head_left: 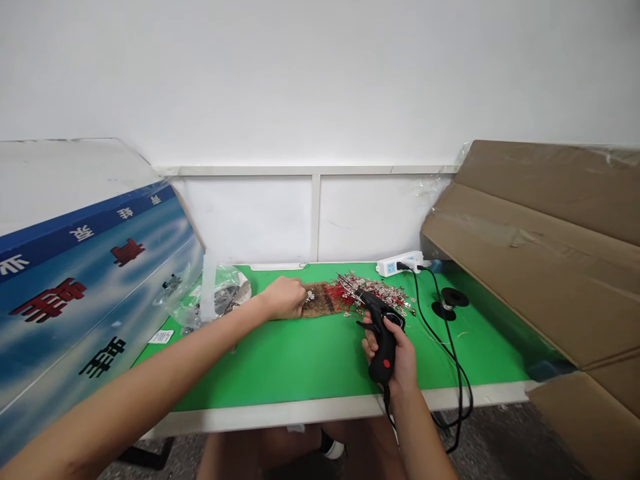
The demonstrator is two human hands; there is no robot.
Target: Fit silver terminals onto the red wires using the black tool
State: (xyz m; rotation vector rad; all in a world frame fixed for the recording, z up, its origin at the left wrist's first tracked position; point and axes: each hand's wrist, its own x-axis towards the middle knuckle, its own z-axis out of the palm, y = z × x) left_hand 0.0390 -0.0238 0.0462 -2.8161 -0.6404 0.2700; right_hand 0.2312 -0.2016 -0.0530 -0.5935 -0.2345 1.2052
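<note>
The right hand [401, 353] grasps a black soldering gun [384, 347], its nose angled leftward over red-wired pieces [393, 293] at the right end of a brown mat [318, 305], which lies left-to-right on the green tabletop [300, 373]. The left hand [284, 297] curls over the mat; whether it pinches anything, cannot tell.

Green tabletop [280, 373], pale front edge: towards the rear edge, one brown strip [316, 308] with the left hand [285, 297] upon it, fingers curled, and at the strip's right end a heap of red, silver-tipped pieces [393, 293]. One black pistol-shaped tool [384, 343], red button, in the right hand's [406, 357] grip, nose at the heap. Also: white power strip [400, 264], rear edge; black spool [444, 312], towards the right edge; clear plastic bag [225, 290], rear left corner.
</note>
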